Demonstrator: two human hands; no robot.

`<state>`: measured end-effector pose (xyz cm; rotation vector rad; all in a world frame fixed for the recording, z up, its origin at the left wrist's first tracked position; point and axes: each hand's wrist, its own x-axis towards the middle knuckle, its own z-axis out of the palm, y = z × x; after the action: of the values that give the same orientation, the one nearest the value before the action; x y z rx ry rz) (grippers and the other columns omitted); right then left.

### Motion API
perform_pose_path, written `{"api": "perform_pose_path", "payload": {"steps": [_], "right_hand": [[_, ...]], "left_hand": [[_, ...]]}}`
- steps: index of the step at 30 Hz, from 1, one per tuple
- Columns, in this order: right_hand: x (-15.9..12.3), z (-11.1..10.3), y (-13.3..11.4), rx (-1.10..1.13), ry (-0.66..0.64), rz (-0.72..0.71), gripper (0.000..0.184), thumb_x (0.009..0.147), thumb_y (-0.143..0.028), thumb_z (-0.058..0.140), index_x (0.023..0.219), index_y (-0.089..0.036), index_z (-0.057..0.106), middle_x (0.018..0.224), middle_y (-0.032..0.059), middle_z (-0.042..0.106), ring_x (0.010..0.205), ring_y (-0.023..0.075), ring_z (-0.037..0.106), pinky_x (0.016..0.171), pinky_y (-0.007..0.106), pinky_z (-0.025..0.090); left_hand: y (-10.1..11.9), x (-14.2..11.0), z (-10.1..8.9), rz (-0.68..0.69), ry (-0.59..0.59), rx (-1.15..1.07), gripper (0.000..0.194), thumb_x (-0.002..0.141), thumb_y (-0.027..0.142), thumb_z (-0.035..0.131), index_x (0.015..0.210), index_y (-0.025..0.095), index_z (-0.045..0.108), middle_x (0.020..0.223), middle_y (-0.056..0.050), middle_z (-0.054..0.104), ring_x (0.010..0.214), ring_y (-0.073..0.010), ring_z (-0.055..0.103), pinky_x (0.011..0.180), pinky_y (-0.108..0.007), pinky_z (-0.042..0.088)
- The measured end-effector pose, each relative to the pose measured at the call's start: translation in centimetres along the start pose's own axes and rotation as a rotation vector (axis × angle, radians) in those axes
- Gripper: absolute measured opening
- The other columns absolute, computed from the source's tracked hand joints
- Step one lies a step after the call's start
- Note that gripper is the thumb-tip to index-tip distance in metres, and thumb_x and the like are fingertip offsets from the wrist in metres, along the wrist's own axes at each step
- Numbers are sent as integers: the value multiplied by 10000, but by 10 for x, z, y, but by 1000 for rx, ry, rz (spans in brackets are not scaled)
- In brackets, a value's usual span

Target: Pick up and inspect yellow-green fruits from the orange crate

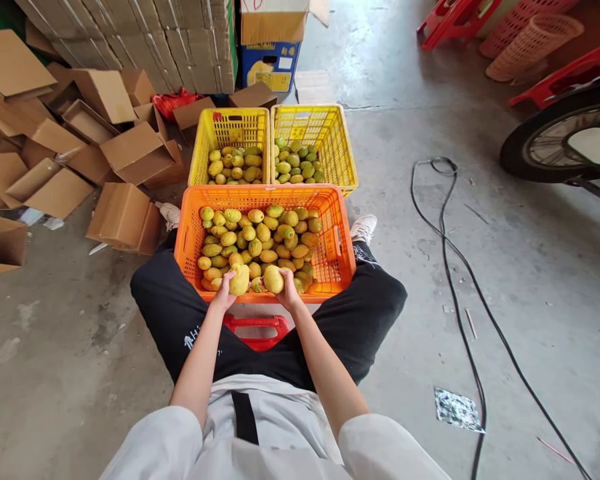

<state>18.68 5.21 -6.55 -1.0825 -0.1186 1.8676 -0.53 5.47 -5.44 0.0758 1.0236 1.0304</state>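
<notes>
An orange crate [193,240] full of yellow-green fruit sits between my knees on the concrete floor. My left hand [225,291] is closed around a yellow fruit [239,279] at the crate's near edge. My right hand [288,291] grips another yellow fruit [273,279] right beside it. Both fruits are held just above the pile. Behind the orange crate stand two yellow crates: the left yellow crate [229,125] holds yellower fruit, the right yellow crate [325,127] holds greener fruit.
I sit on a red stool [257,329]. Several loose cardboard boxes [125,217] lie at the left, with stacked cartons [180,40] behind. A black cable [455,267] runs across the floor at the right. A vehicle wheel [565,137] and red baskets [530,40] are at the far right.
</notes>
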Motion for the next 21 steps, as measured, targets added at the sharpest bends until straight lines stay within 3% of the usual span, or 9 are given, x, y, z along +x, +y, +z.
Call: {"api": "perform_pose_path", "payload": {"steps": [6, 15, 21], "right_hand": [[0, 2, -2, 4, 16, -3, 418, 689, -625, 755, 856, -282, 586, 806, 56, 751, 976, 336, 772, 698, 445, 665], [-6, 9, -4, -100, 53, -149, 400, 649, -510, 820, 930, -274, 661, 838, -9, 720, 862, 258, 753, 659, 359, 642], [-12, 11, -6, -94, 67, -185, 430, 662, -487, 882, 968, -273, 668, 840, -25, 701, 780, 224, 741, 660, 350, 628]], "left_hand": [[1, 0, 7, -45, -1, 50, 429, 889, 409, 691, 1247, 173, 703, 1082, -110, 797, 1095, -290, 750, 963, -393, 609], [6, 1, 12, -111, 38, 29, 499, 967, 510, 569, 1229, 115, 727, 1050, -170, 805, 1096, -330, 754, 978, -447, 604], [4, 0, 9, -76, 31, 18, 438, 921, 518, 670, 1094, 118, 721, 991, -168, 792, 1074, -329, 758, 969, -438, 609]]}}
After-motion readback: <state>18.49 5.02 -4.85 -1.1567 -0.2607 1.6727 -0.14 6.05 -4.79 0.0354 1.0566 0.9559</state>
